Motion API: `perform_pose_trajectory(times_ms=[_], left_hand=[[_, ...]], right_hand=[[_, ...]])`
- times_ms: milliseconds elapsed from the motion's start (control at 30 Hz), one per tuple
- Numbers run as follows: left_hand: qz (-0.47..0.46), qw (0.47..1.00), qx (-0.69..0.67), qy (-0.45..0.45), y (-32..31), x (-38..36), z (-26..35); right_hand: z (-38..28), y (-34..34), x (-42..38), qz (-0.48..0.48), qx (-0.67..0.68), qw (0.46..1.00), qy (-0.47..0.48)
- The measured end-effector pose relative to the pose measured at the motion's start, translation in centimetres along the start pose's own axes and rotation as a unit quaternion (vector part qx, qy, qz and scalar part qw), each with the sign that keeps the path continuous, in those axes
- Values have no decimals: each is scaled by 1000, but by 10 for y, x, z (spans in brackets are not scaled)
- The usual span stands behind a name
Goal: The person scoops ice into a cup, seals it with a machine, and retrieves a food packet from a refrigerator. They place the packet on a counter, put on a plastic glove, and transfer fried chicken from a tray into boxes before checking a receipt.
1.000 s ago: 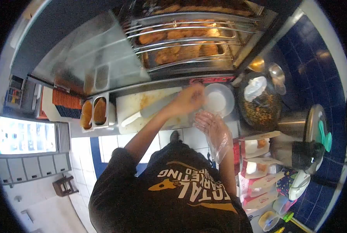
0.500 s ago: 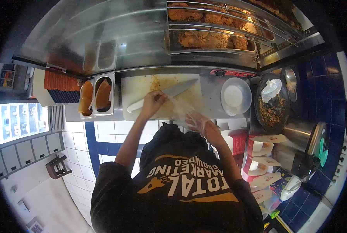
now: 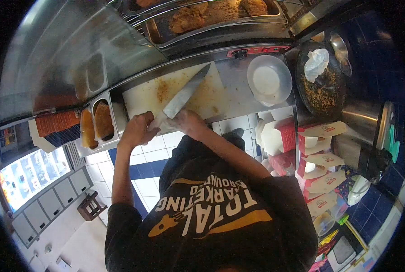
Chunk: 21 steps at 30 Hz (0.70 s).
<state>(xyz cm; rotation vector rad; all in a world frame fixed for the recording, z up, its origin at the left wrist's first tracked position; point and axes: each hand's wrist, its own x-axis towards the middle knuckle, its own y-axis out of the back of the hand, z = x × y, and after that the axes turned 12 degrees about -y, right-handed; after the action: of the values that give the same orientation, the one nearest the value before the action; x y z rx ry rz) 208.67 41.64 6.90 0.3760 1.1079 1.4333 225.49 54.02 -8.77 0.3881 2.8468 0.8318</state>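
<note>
A large knife (image 3: 187,90) lies slantwise on the pale cutting board (image 3: 141,95), its blade pointing up and to the right. At the board's near edge, my left hand (image 3: 141,130) has its fingers bent together beside the knife's handle end. My right hand (image 3: 189,123) is close to the base of the blade, with thin clear plastic about its fingers, which are blurred. Something whitish and translucent shows between my hands; where plastic ends and handle begins is unclear. Brown crumbs dot the board.
Metal trays with long brown items (image 3: 104,120) stand left of the board. To the right are a clear round bowl (image 3: 269,79) and a dark pan of crumbs (image 3: 321,97). Open food boxes (image 3: 322,159) line the lower right. Fried pieces (image 3: 189,19) sit behind rails above.
My hands have come closer together and moved left to the board's near edge. The clear plastic no longer stretches widely between them. The view has turned and shifted.
</note>
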Motion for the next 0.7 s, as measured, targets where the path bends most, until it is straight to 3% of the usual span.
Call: perform_pose_trajectory(times_ms=[67, 133, 200, 233, 300, 333, 400, 500, 567, 600, 700], left_hand=[[-13, 1000, 10, 8, -13, 2, -4], [21, 998, 61, -19, -50, 6, -33], [115, 987, 94, -54, -75, 5, -52], [93, 990, 100, -22, -73, 6, -48], [186, 982, 18, -32, -44, 16, -11], [248, 966, -63, -45, -20, 24, 14], [428, 894, -7, -133, 19, 41, 43], [583, 790, -70, -175, 69, 57, 94], [647, 732, -79, -196, 88, 61, 112], [639, 737, -111, -192, 89, 64, 111], [596, 756, -193, -191, 79, 69, 105]], right_hand=[[-27, 18, 10, -40, 238, 956, -166], [-2, -1, -1, 15, 354, 909, -222], [1, 26, -27, 97, 250, 934, -236], [-15, 63, -42, 133, 117, 954, -241], [-12, 84, -52, 271, -166, 931, -182], [-8, 89, -53, 247, -168, 934, -196], [0, 91, -54, 197, -177, 937, -227], [1, 93, -51, 179, -176, 943, -217], [-7, 97, -53, 196, -112, 952, -205], [-13, 101, -53, 202, -79, 956, -198], [-74, 143, -54, 176, 221, 933, -221]])
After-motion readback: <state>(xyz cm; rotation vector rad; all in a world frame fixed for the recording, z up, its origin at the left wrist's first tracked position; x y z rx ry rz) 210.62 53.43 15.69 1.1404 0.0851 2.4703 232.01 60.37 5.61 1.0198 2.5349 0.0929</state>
